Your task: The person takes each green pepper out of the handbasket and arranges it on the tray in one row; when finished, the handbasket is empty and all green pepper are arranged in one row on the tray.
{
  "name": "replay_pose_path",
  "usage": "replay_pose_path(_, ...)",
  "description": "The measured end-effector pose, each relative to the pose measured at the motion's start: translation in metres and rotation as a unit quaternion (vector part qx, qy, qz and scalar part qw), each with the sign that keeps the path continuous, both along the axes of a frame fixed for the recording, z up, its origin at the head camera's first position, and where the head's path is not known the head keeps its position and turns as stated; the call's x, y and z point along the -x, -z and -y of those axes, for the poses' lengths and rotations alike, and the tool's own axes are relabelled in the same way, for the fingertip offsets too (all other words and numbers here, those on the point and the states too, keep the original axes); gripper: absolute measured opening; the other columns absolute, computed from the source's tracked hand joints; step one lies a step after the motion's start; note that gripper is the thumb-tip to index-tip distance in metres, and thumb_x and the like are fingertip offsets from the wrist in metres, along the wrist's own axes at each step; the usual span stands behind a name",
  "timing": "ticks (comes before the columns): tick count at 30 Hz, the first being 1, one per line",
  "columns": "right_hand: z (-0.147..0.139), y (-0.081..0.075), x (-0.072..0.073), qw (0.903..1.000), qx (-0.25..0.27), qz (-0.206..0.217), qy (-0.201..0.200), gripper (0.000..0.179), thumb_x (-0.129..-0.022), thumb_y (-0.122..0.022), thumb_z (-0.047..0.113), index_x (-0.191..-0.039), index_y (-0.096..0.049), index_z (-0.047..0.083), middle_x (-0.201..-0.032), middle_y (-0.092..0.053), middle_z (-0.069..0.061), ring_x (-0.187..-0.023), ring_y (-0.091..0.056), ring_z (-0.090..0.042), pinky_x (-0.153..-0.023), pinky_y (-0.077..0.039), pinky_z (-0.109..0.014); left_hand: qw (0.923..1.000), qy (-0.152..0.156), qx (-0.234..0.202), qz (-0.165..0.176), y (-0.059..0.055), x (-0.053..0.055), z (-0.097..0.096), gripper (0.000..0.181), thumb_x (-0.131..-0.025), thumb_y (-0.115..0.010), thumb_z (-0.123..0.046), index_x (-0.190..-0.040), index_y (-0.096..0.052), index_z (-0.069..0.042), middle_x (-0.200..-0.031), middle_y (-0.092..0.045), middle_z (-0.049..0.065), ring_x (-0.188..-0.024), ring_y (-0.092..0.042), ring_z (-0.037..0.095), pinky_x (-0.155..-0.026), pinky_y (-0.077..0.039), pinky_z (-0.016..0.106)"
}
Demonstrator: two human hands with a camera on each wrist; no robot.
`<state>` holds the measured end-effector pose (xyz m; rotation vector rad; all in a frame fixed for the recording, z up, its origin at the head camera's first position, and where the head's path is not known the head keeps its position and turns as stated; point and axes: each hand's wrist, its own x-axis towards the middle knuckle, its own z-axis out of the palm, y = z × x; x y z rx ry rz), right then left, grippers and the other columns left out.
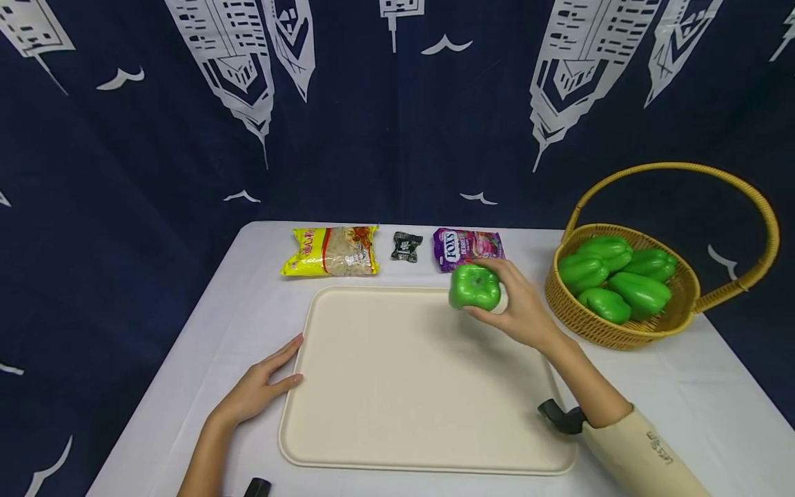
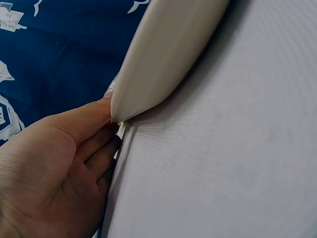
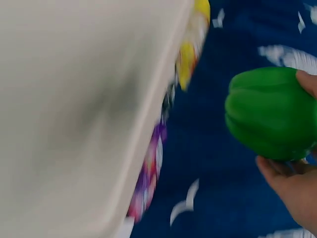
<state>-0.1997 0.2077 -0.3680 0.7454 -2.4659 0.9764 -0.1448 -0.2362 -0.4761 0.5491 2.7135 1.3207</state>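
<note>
A green bell pepper point(image 1: 475, 286) is gripped in my right hand point(image 1: 518, 307), between thumb and fingers, above the far right part of the beige tray point(image 1: 410, 379). In the right wrist view the same bell pepper point(image 3: 272, 114) shows its ribbed side, with fingertips on two sides of it. My left hand point(image 1: 261, 386) rests at the tray's left edge, its fingers extended along the rim. The left wrist view shows the left hand point(image 2: 54, 168) from the palm side, touching the tray's rim point(image 2: 153, 64).
A wicker basket point(image 1: 584, 324) with a tall handle holds several green peppers point(image 1: 640, 293) at the right. Behind the tray lie a yellow food bag point(image 1: 332, 252), a small black packet point(image 1: 406, 246) and a purple candy bag point(image 1: 468, 246). White cloth point(image 1: 186, 386) covers the table.
</note>
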Motion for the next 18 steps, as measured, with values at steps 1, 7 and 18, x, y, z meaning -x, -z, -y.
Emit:
replay_pose_path(1, 0.009, 0.002, 0.001, 0.9998, -0.003, 0.018, -0.012, 0.076, -0.067, -0.084, 0.024, -0.131, -0.045, 0.009, -0.124, -0.049, -0.008, -0.111, -0.048, -0.025, -0.090, -0.044, -0.048, 1.0000, 0.000, -0.001, -0.001, 0.000, 0.000, 0.000, 0.065, -0.088, -0.061, -0.036, -0.143, -0.034, -0.013, -0.148, -0.028, 0.003, -0.135, -0.025, 0.028, -0.106, -0.021, 0.048)
replay_pose_path(7, 0.052, 0.024, 0.009, 0.9941, -0.017, 0.096, -0.048, 0.072, -0.070, -0.081, 0.032, -0.129, -0.046, 0.008, -0.123, -0.051, -0.008, -0.110, -0.051, -0.024, -0.092, -0.046, -0.041, 0.9998, 0.011, -0.012, 0.011, -0.003, 0.000, 0.000, 0.067, -0.088, -0.061, -0.035, -0.144, -0.033, -0.012, -0.149, -0.027, 0.006, -0.136, -0.022, 0.030, -0.106, -0.020, 0.053)
replay_pose_path(18, 0.116, 0.051, 0.021, 0.9904, -0.021, 0.119, -0.067, 0.072, -0.071, -0.080, 0.031, -0.129, -0.046, 0.006, -0.120, -0.051, -0.010, -0.107, -0.052, -0.025, -0.091, -0.046, -0.039, 0.9983, 0.033, -0.025, 0.041, -0.003, -0.003, 0.009, 0.071, -0.085, -0.065, -0.036, -0.145, -0.031, -0.020, -0.149, -0.026, 0.000, -0.137, -0.020, 0.025, -0.098, -0.013, 0.003)
